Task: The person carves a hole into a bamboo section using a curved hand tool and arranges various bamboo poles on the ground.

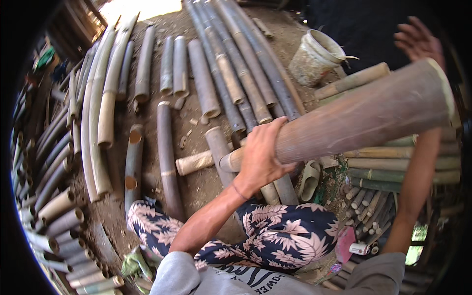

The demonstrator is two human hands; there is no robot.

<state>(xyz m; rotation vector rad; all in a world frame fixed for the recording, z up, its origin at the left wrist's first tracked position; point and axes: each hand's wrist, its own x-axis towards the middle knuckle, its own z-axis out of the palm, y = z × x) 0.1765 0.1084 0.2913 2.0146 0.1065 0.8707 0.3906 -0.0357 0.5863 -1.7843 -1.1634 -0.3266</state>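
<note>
A thick brown bamboo tube [364, 113] is held up across my front, its wide end toward the upper right. My left hand [263, 152] is wrapped round the narrower part, close to the pale jointed end. Beyond the wide end, my right hand [420, 39] is raised with its fingers apart and nothing in them. My right forearm passes behind the tube, which hides part of it. Under the held tube, a short pale bamboo piece [194, 162] lies by an upright-pointing length of bamboo [218, 142] on the dirt floor.
Several long bamboo poles [236, 59] lie ahead. More bamboo lengths [105, 113] lie at left, with stacked tubes [64, 221] along the left edge. A stained white bucket [317, 58] stands at upper right. Cut bamboo [383, 164] is piled at right, near a sandal [309, 181].
</note>
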